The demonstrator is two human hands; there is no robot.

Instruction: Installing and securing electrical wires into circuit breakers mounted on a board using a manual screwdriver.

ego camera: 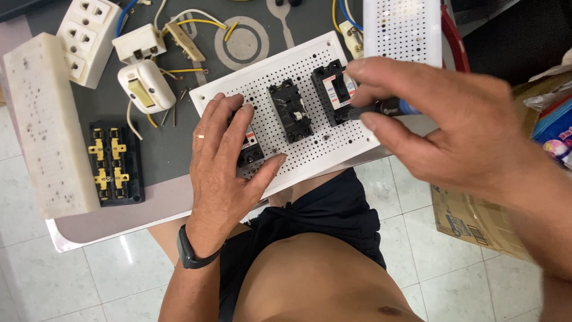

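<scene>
A white perforated board (322, 152) lies on a dark table top and carries three black circuit breakers. My left hand (223, 173) rests flat on the board's near left part, fingers over the left breaker (251, 149). The middle breaker (290, 111) stands uncovered. My right hand (441, 122) holds a dark screwdriver with a blue band (387, 108), its tip against the lower side of the right breaker (333, 89). A black band sits on my left wrist.
Left of the board lie a white plug (145, 85), white sockets (89, 39), a black terminal block with brass parts (115, 162), a long white cover (44, 125) and loose wires. Another perforated white panel (403, 30) stands behind. A cardboard box (476, 214) sits at right.
</scene>
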